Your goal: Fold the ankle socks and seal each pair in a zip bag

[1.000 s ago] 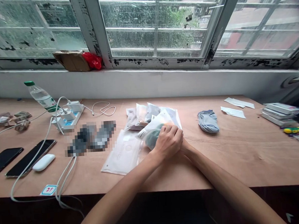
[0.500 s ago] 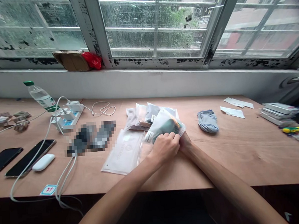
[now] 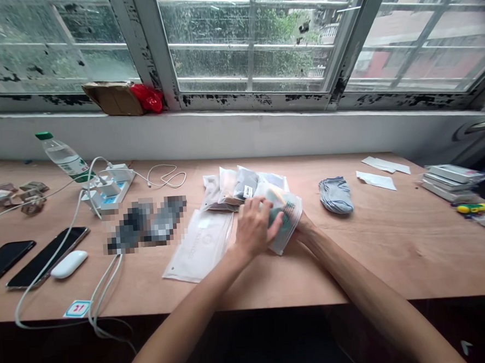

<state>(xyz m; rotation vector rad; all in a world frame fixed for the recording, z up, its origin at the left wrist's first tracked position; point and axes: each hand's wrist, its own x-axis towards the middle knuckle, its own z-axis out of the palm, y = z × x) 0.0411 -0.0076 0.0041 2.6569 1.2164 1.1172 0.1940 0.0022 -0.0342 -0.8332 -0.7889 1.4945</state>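
A frosted plastic bag [image 3: 293, 219] with something dark green inside is held up over the table. My right hand [image 3: 305, 228] grips its right edge, with most of the fingers hidden behind the plastic. Across the bag's left part lies my left hand [image 3: 251, 225], fingers stretched out and thumb apart, touching its face. Just behind are several filled frosted bags [image 3: 228, 183], one with a white label. A flat, clear-looking bag [image 3: 197, 250] with faint printing lies to the left of my left hand.
Folded grey-blue cloth [image 3: 336, 195] lies to the right, before some white paper slips [image 3: 376, 180]. Farther right are stacked packs [image 3: 452, 182] and a yellow tool [image 3: 473, 208]. On the left are phones [image 3: 48, 258], a white case [image 3: 69, 264], cables, a power strip [image 3: 117, 192] and a bottle [image 3: 66, 159].
My left hand has gone from a closed grip on the bag's lower edge to spread fingers over its left face. The bag has turned, its printed end now pointing lower.
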